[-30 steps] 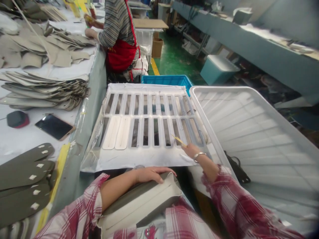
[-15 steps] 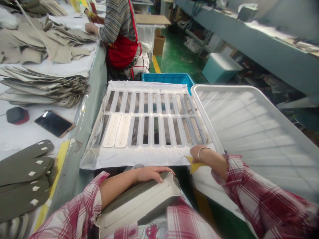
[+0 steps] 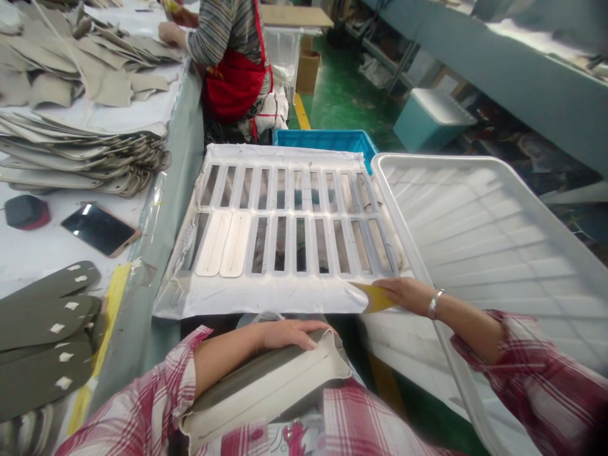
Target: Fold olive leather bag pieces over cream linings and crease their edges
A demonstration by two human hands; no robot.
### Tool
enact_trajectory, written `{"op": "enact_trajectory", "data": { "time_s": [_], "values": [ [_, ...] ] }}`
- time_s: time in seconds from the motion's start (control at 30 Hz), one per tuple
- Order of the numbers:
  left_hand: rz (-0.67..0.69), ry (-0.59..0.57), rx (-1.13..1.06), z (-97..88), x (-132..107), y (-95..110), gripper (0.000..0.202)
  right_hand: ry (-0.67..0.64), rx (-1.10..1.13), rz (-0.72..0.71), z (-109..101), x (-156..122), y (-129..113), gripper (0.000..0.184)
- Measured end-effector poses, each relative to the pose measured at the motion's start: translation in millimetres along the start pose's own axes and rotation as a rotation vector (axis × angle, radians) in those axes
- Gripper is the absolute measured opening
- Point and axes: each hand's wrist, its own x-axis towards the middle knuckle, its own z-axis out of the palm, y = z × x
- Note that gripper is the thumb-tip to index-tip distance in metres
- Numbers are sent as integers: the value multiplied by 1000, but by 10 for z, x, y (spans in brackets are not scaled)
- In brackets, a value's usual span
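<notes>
Stencil frame (image 3: 266, 297): two slots filled, rest open; your right hand (image 3: 403, 294) grips yellow scraper (image 3: 377, 297), left hand (image 3: 289, 334) lies flat on olive sole piece (image 3: 247, 373).

Legible text: none anywhere in this view.
Olive cut pieces (image 3: 47, 332) on the table (image 3: 57, 272): small white patches on each, with no readable marks.
Phone (image 3: 101, 229) on the table: dark screen, no readable display.
Yellow flat piece (image 3: 376, 297) at the right hand (image 3: 406, 294): no lettering visible.
Blue crate (image 3: 327, 142): no readable marking on the visible rim.
Pink print (image 3: 292, 438) at the lower edge: cut off, no words can be made out.
</notes>
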Motion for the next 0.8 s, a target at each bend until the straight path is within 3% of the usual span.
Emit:
{"op": "enact_trajectory", "data": {
  "time_s": [0.17, 0.27, 0.37, 0.57, 0.73, 0.8],
  "values": [
    [-7, 19, 53, 1, -3, 3, 55, 82, 69, -243, -202, -97, -510, 36],
    [15, 54, 193, -14, -15, -27, 64, 132, -51, -347, -134, 4, -878, 42],
    [-64, 117, 195, -21, -20, -108, 81, 142, -103, -425, -36, 144, -1102, 46],
    [-161, 170, -178, 16, 11, -196, 84, 135, -155, -412, -48, 257, -1210, 53],
    [-258, 347, -180, 33, 27, -188, 66, 87, -176, -357, -105, 267, -1264, 54],
    [-224, 339, -230, 57, 42, -167, 63, 97, -169, -348, -95, 257, -1277, 53]
  ]
}}
